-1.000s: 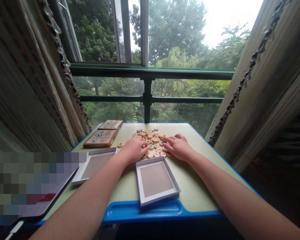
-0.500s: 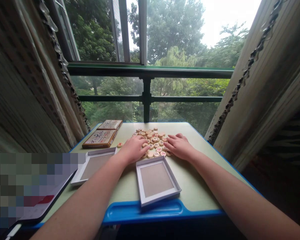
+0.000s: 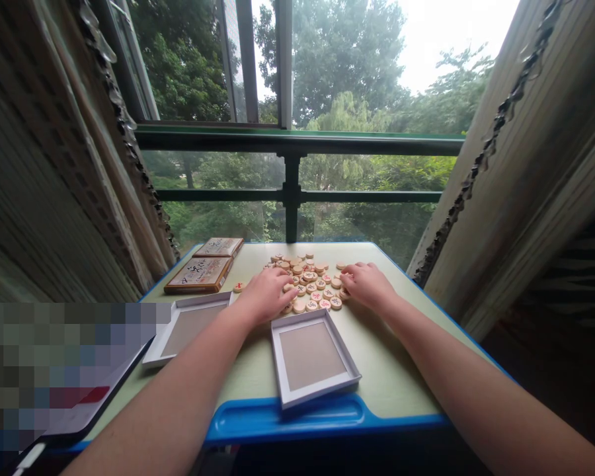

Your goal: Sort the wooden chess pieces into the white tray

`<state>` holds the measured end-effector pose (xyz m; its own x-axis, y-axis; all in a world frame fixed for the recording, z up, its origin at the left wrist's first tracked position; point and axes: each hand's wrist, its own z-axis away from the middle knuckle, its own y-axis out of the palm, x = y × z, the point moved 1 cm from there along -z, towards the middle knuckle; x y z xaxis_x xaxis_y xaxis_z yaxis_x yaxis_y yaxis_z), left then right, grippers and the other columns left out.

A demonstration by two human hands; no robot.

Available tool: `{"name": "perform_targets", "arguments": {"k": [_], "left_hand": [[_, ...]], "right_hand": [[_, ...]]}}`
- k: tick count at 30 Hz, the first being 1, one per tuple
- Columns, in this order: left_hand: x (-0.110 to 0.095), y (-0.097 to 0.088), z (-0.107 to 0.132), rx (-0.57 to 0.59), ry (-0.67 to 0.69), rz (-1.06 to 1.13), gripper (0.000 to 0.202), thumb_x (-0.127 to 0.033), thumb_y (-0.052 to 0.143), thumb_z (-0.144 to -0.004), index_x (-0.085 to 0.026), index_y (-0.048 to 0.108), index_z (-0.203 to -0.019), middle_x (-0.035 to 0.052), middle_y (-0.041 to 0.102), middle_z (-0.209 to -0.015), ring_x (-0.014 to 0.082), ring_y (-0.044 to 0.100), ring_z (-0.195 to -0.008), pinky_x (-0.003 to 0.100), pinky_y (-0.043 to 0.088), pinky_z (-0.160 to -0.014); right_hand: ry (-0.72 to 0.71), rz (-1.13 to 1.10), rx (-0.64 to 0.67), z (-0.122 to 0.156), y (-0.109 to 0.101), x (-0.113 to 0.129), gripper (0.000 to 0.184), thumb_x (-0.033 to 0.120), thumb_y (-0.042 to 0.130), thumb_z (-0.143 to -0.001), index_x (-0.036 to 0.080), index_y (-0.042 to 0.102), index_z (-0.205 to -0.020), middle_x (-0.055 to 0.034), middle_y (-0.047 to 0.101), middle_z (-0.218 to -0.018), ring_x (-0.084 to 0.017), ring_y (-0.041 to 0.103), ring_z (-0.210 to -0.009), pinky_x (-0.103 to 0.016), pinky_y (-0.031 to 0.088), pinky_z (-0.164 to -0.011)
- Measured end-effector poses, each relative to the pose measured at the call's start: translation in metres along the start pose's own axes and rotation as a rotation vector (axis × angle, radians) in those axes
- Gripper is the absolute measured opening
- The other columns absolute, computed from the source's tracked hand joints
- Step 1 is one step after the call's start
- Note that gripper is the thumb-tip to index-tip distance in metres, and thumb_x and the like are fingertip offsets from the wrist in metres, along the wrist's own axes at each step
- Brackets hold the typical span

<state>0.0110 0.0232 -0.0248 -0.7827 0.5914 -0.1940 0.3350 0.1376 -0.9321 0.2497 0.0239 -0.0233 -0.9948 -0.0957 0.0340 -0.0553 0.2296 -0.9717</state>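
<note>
A loose heap of round wooden Chinese chess pieces [image 3: 311, 287], marked with red and black characters, spreads over the middle of the table. My left hand [image 3: 266, 293] rests palm down at the heap's left edge, open, its fingers stretched over a few pieces. On the right side, my right hand [image 3: 367, 285] is open with fingers slightly bent, its tips touching pieces at that edge. What lies under either palm is hidden. Close in front of the heap stands a shallow white box tray [image 3: 317, 360] with nothing in it.
Another white box tray [image 3: 193, 325] lies left, partly behind my left forearm. Two printed flat boxes [image 3: 198, 273] sit at the back left, near a lone piece [image 3: 238, 287]. A device [image 3: 86, 406], partly blurred out, is at the left. A blue groove [image 3: 248, 418] runs along the front edge.
My right hand has moved a little to the right, its fingers bending more, and pieces at that edge now show farther right. The left hand stays nearly still.
</note>
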Motion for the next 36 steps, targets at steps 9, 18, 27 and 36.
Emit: {"name": "perform_targets", "arguments": {"k": [9,18,27,36], "left_hand": [[-0.003,-0.003,0.000,0.029,0.007,-0.040,0.038,-0.043,0.041,-0.086,-0.018,0.067,-0.096,0.0088,0.065,-0.100,0.0231,0.056,-0.097,0.035,0.043,-0.088],[-0.003,-0.003,0.001,0.042,0.002,-0.045,0.036,-0.043,0.041,-0.086,-0.019,0.068,-0.089,0.0083,0.066,-0.093,0.0223,0.057,-0.093,0.034,0.044,-0.085],[-0.005,-0.005,0.002,0.053,-0.014,-0.070,0.036,-0.043,0.041,-0.086,-0.020,0.068,-0.089,0.0082,0.066,-0.095,0.0225,0.057,-0.094,0.034,0.043,-0.085],[-0.003,-0.005,0.001,0.064,-0.030,-0.091,0.036,-0.039,0.038,-0.088,-0.019,0.068,-0.091,0.0086,0.066,-0.097,0.0220,0.056,-0.096,0.033,0.042,-0.087]], "right_hand": [[-0.207,-0.080,0.023,0.004,-0.003,0.010,0.041,0.044,0.032,-0.091,0.024,0.066,-0.103,-0.0053,0.065,-0.108,-0.019,0.053,-0.096,-0.034,0.029,-0.086],[-0.235,-0.024,0.022,0.001,0.004,0.003,0.045,0.042,0.025,-0.094,0.022,0.065,-0.104,-0.0063,0.065,-0.112,-0.018,0.055,-0.100,-0.034,0.028,-0.084],[-0.109,-0.174,0.024,0.000,0.008,0.007,0.051,0.056,0.026,-0.090,0.027,0.060,-0.116,-0.0028,0.067,-0.109,-0.022,0.052,-0.097,-0.036,0.031,-0.086],[-0.178,-0.081,0.002,0.006,-0.004,0.011,0.044,0.046,0.032,-0.091,0.022,0.063,-0.111,-0.0080,0.062,-0.116,-0.021,0.054,-0.102,-0.035,0.030,-0.089]]}}
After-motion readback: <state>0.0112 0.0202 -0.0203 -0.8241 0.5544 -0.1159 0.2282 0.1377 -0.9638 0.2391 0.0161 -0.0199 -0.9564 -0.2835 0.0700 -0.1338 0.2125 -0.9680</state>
